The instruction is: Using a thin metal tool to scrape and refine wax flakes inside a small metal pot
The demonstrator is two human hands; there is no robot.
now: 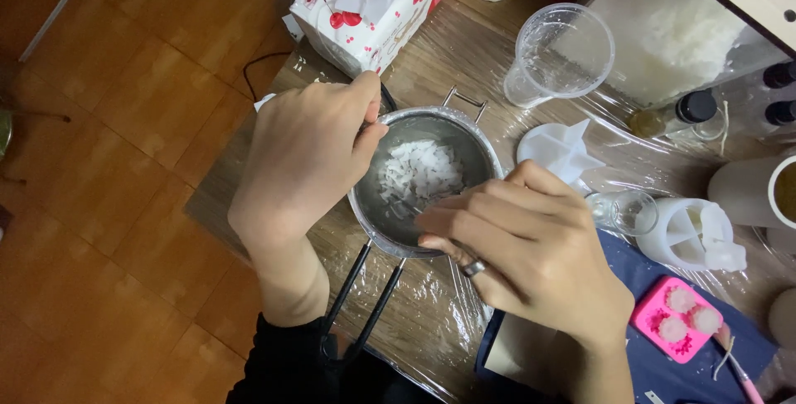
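A small metal pot (464, 143) with black wire handles (365, 296) sits on a plastic-covered table and holds white wax flakes (421, 173). My left hand (303, 155) grips the pot's left rim, thumb over the edge. My right hand (518, 250), with a ring on one finger, hovers over the pot's right front rim, fingers curled around a thin stirring tool whose tip reaches into the flakes.
A tissue box (373, 2) lies at the back. A clear plastic cup (560, 51), a white mould (560, 151), a small glass (622, 209), a white jug (692, 234), a pink mould (676, 317) and dark bottles (692, 109) stand to the right. The table edge drops off left to wooden floor (108, 122).
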